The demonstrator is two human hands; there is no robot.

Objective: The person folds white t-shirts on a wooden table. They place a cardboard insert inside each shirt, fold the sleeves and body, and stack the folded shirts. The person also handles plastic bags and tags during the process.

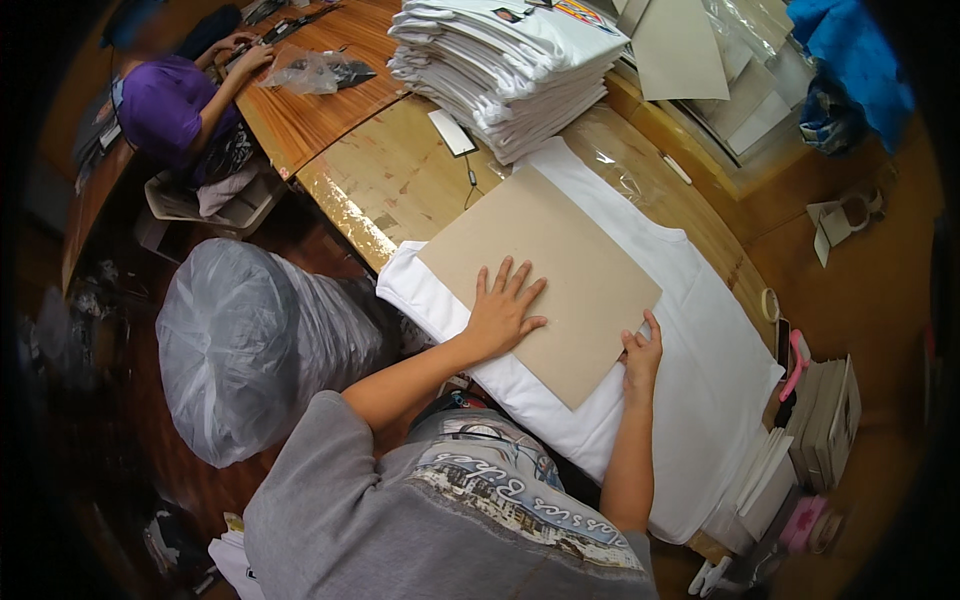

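A white T-shirt (710,390) lies spread over the table in front of me. On top of it rests a flat sheet of tan cardboard (545,270), set at a slant. My left hand (502,312) presses flat on the cardboard near its left edge, fingers spread. At the right edge of the board, my right hand (640,355) has its fingers along the border and holds it there; the thumb side is partly hidden.
A tall stack of folded white T-shirts (510,70) stands at the far side. Left of the table is a stuffed grey plastic bag (240,350). A person in purple (170,110) works at the far left. Cardboard stacks (825,420) and pink-handled scissors (797,360) sit at right.
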